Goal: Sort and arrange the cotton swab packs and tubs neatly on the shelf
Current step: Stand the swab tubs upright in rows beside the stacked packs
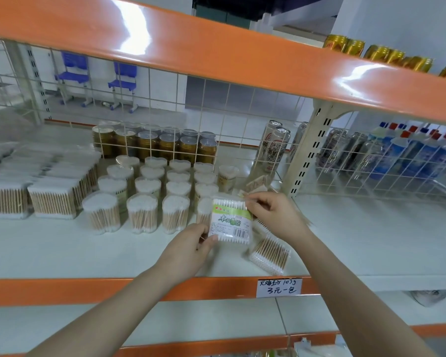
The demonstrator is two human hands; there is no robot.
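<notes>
**Two hands hold one swab pack**

The left hand (191,247) pinches the bottom corner of a flat cotton swab pack (231,221). The right hand (271,212) pinches its top corner. The pack is held up near the front edge of the shelf (75,249). Another pack (269,253) lies just beside it. Rows of tubs (142,213) stand behind, toward the back edge.

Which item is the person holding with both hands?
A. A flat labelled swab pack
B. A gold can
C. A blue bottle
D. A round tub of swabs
A: the left hand and right hand pinch opposite corners of the flat swab pack with a green label.
</notes>
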